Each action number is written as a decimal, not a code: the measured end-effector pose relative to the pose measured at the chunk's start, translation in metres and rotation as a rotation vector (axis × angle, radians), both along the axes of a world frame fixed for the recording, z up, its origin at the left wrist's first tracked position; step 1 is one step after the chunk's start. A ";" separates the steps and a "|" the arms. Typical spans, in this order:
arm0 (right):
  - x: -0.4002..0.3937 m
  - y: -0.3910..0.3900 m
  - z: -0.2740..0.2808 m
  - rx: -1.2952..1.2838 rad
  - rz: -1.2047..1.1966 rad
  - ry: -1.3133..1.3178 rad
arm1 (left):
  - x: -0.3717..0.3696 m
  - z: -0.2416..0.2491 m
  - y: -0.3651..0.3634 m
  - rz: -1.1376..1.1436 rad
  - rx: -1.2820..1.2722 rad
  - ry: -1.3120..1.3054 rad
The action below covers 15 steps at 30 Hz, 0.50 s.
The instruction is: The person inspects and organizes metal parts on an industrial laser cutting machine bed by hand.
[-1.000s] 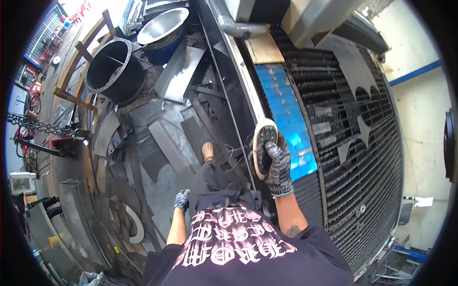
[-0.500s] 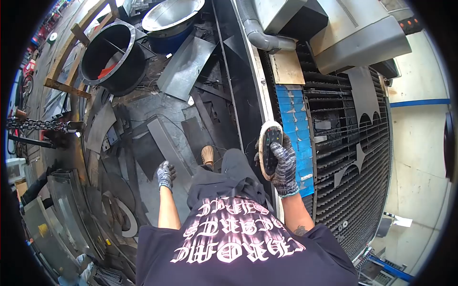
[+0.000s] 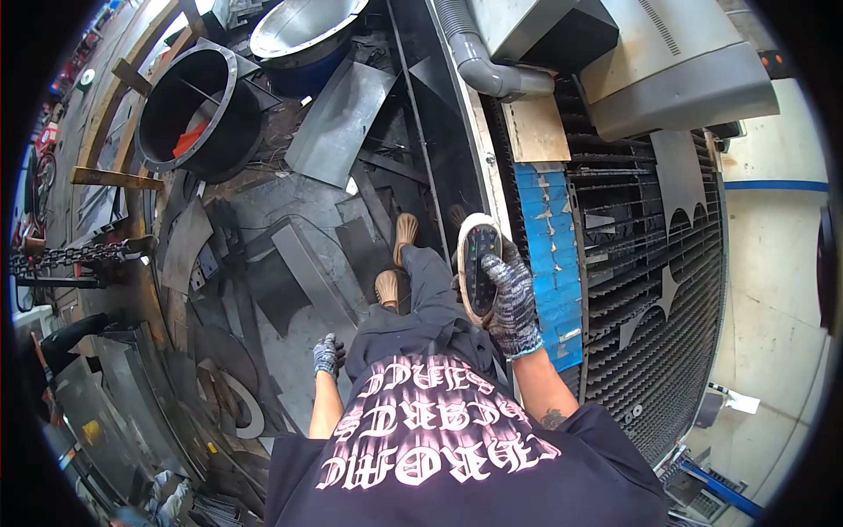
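In my right hand (image 3: pixel 513 303) is a black remote control (image 3: pixel 482 272) with a pale rim and small coloured buttons. The thumb lies over its face, and the hand is beside the edge of a slatted metal bed. My left hand (image 3: pixel 328 355) hangs low near my hip with loosely bent fingers and nothing in it. Both hands wear grey knitted gloves. Below, my two brown shoes (image 3: pixel 405 230) stand among flat metal offcuts, and a long grey metal strip (image 3: pixel 303 255) lies to their left.
On the right runs the slatted bed (image 3: pixel 615 378) with a blue strip (image 3: pixel 549 246) and cut sheet pieces (image 3: pixel 680 180). A machine housing (image 3: pixel 676 70) overhangs it. A black flanged cylinder (image 3: pixel 189 110), a wooden frame (image 3: pixel 114 178) and a chain (image 3: pixel 79 256) are at left.
My left hand has dropped back towards my hip. The remote control has come slightly left and turned more face-up. My legs have shifted, and both shoes now show.
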State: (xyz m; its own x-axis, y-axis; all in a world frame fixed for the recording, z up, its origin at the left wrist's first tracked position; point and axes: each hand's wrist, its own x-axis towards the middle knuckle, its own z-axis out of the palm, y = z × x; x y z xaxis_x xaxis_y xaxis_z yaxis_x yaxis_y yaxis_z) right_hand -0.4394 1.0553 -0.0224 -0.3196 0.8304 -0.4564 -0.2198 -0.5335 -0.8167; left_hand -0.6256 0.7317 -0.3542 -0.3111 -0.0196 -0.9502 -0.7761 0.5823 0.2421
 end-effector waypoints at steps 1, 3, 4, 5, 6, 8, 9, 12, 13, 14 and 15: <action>-0.003 0.007 0.003 -0.006 0.003 0.004 | -0.006 0.003 0.007 0.005 0.002 0.003; -0.009 0.025 0.012 -0.091 0.073 0.136 | -0.022 -0.005 0.019 0.022 0.013 0.027; -0.014 0.032 0.014 -0.034 0.052 0.175 | -0.030 -0.009 0.027 0.034 0.032 0.042; -0.017 0.040 0.011 -0.035 0.053 0.181 | -0.037 -0.007 0.040 0.036 0.031 0.049; -0.019 0.050 0.008 -0.002 0.034 0.155 | -0.045 -0.004 0.053 0.048 0.038 0.066; -0.023 0.072 0.005 0.036 0.021 0.107 | -0.061 0.011 0.088 0.047 0.029 0.107; -0.024 0.082 0.004 0.043 0.013 0.114 | -0.065 0.011 0.102 0.039 0.035 0.114; -0.035 0.113 -0.005 0.039 -0.026 0.113 | -0.082 0.007 0.152 -0.070 0.044 0.117; -0.036 0.124 -0.006 0.040 -0.036 0.122 | -0.085 0.004 0.168 -0.096 0.057 0.106; -0.034 0.132 -0.005 0.028 0.007 0.107 | -0.089 0.004 0.179 -0.116 0.137 0.088; -0.034 0.138 -0.005 0.014 0.048 0.092 | -0.094 0.013 0.194 -0.139 0.213 0.069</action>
